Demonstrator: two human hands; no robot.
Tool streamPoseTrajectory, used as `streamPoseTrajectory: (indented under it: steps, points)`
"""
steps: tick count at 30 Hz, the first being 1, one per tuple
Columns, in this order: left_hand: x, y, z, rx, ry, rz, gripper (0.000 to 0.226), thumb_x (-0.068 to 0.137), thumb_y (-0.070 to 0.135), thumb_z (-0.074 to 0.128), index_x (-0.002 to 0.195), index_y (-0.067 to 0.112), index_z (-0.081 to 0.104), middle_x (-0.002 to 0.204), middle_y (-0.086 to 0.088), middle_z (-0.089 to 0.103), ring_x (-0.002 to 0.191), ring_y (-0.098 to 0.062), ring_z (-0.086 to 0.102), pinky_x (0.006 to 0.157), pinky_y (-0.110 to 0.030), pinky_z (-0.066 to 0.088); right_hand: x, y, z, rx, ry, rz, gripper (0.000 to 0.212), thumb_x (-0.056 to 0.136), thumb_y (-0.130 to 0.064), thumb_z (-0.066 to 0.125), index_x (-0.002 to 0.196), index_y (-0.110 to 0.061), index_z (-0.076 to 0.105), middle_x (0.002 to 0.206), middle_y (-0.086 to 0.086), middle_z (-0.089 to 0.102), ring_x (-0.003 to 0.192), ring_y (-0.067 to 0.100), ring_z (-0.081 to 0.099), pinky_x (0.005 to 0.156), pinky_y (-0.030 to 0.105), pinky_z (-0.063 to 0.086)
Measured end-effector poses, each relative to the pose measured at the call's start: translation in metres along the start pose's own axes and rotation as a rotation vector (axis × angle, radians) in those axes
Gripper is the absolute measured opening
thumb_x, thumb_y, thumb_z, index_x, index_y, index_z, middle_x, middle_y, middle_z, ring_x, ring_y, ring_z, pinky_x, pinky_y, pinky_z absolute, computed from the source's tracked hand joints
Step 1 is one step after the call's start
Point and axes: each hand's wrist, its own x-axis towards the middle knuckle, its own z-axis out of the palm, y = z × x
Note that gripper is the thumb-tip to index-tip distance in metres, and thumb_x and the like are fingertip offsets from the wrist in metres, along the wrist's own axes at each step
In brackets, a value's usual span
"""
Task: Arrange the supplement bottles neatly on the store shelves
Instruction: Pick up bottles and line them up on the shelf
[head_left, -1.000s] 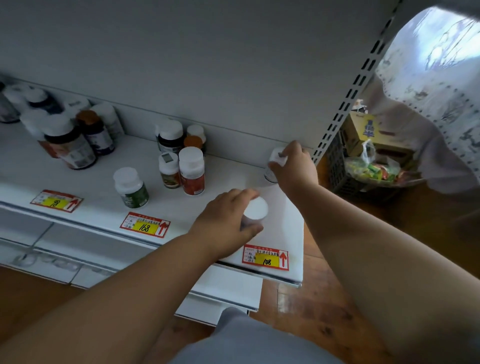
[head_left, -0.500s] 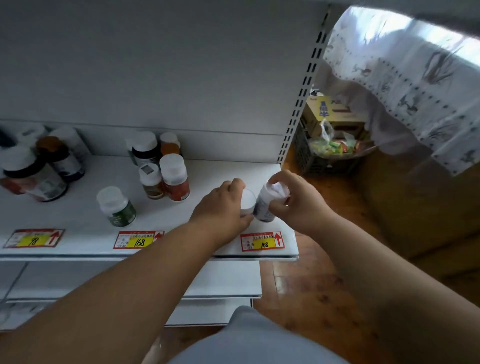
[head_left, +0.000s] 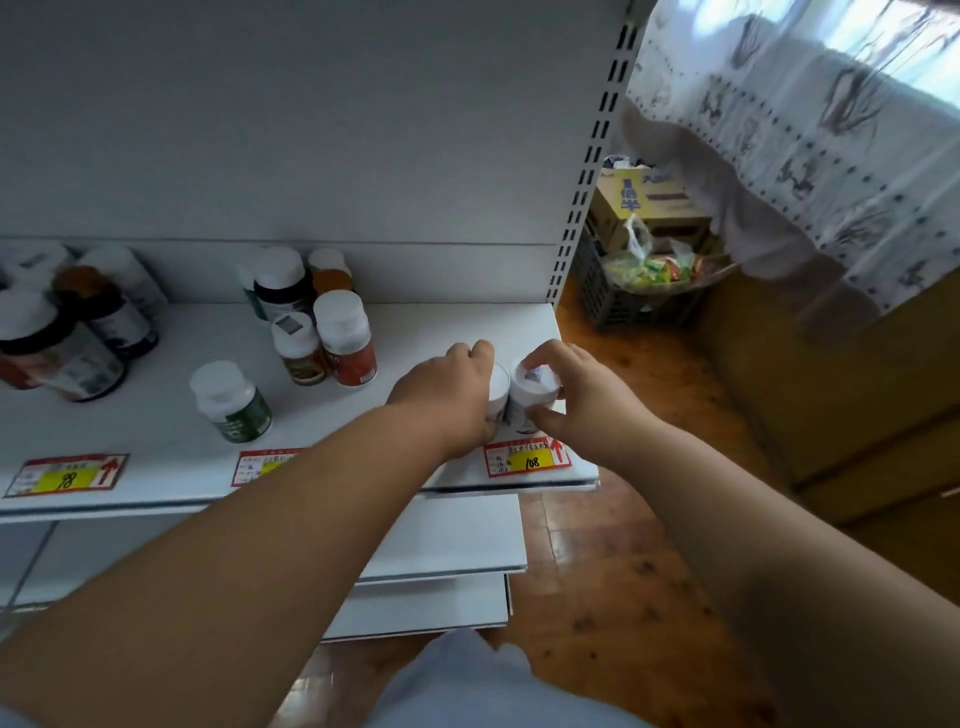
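Observation:
Two small white-capped bottles stand side by side near the front right corner of the white shelf (head_left: 457, 322), just behind the 108 price tag (head_left: 527, 458). My left hand (head_left: 447, 392) grips the left bottle (head_left: 497, 387), which is mostly hidden by its fingers. My right hand (head_left: 576, 395) holds the right bottle (head_left: 535, 387) with thumb and fingers curled round it. The two bottles touch or nearly touch.
More bottles stand on the shelf: a green one (head_left: 231, 402), a red one (head_left: 345, 340) beside a small brown one (head_left: 298, 349), dark ones behind (head_left: 283, 283) and a cluster at the far left (head_left: 57, 343). A crate of goods (head_left: 634, 291) sits on the wooden floor beyond the shelf end.
My right hand brought its bottle from the shelf's back right corner forward to beside the left bottle. Both bottles now stand together near the front edge.

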Motion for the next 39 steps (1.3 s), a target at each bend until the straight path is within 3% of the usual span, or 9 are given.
streamPoseTrajectory:
  steps: [6,11,15,20,24,29,32,35,39]
  points:
    - [-0.004,0.006,0.003,-0.041,0.009,-0.063,0.072,0.075,0.052,0.072,0.128,0.023,0.032,0.122,-0.005,0.05,0.095,-0.023,0.052,0.068,-0.032,0.043,0.007,0.008,0.001,0.023,-0.046,-0.039,0.047,0.078,-0.026,0.073,0.106,-0.048,0.041,0.111,-0.016,0.049,0.087,0.012,0.056,0.07,0.027,0.053]
    - [-0.023,0.0,-0.001,-0.112,0.151,-0.076,0.091,0.073,0.068,0.062,0.141,0.023,0.022,0.143,-0.004,0.038,0.125,-0.025,0.042,0.1,-0.038,0.039,0.011,-0.004,0.001,0.084,0.074,-0.099,0.045,0.083,-0.045,0.06,0.123,-0.044,0.04,0.129,-0.017,0.043,0.103,0.005,0.047,0.079,0.017,0.041]
    - [-0.062,-0.018,-0.009,-0.165,0.347,-0.1,0.073,0.077,0.063,0.056,0.134,0.02,0.037,0.129,-0.005,0.052,0.114,-0.025,0.052,0.092,-0.039,0.044,0.027,-0.039,0.002,0.115,0.132,-0.195,0.03,0.09,-0.038,0.052,0.12,-0.034,0.051,0.119,-0.014,0.049,0.098,0.006,0.051,0.078,0.023,0.043]
    - [-0.088,-0.062,-0.023,-0.267,0.46,-0.201,0.042,0.079,0.036,0.068,0.114,0.017,0.054,0.104,-0.006,0.065,0.09,-0.026,0.06,0.074,-0.032,0.047,0.068,-0.102,0.03,0.017,0.041,-0.269,0.037,0.09,-0.038,0.054,0.126,-0.033,0.047,0.127,-0.003,0.049,0.104,0.018,0.055,0.077,0.03,0.047]
    - [-0.094,-0.098,-0.032,-0.343,0.464,-0.241,0.03,0.081,0.028,0.067,0.107,0.017,0.057,0.103,-0.002,0.063,0.088,-0.02,0.057,0.07,-0.027,0.04,0.103,-0.145,0.064,0.006,-0.038,-0.104,0.053,0.083,-0.043,0.059,0.131,-0.033,0.039,0.126,0.006,0.046,0.099,0.029,0.058,0.075,0.034,0.047]
    - [-0.098,-0.134,-0.041,-0.432,0.395,-0.199,0.031,0.084,0.033,0.062,0.113,0.026,0.053,0.106,0.007,0.056,0.093,-0.012,0.051,0.075,-0.025,0.042,0.119,-0.163,0.098,-0.032,0.086,0.092,0.05,0.08,-0.039,0.066,0.119,-0.024,0.038,0.118,0.007,0.053,0.096,0.031,0.059,0.071,0.037,0.049]
    - [-0.103,-0.151,-0.048,-0.479,0.389,-0.104,0.032,0.084,0.031,0.063,0.114,0.025,0.053,0.101,0.009,0.054,0.091,-0.01,0.051,0.075,-0.023,0.041,0.107,-0.16,0.1,0.126,0.222,0.127,0.04,0.08,-0.038,0.065,0.111,-0.031,0.04,0.107,0.002,0.058,0.086,0.021,0.059,0.065,0.032,0.048]
    - [-0.105,-0.156,-0.057,-0.558,0.425,-0.018,0.032,0.085,0.035,0.064,0.113,0.024,0.053,0.1,0.008,0.055,0.088,-0.006,0.05,0.073,-0.02,0.043,0.089,-0.166,0.084,0.282,0.393,0.165,0.027,0.081,-0.037,0.062,0.099,-0.042,0.043,0.096,-0.002,0.061,0.071,0.003,0.055,0.053,0.021,0.037]
    - [-0.109,-0.149,-0.07,-0.742,0.344,0.01,0.053,0.078,0.062,0.056,0.121,0.034,0.046,0.108,0.015,0.051,0.091,0.002,0.05,0.073,-0.006,0.038,0.066,-0.201,0.061,0.695,0.401,0.12,0.015,0.079,-0.047,0.054,0.094,-0.044,0.057,0.084,-0.011,0.067,0.071,0.007,0.066,0.056,0.03,0.056]
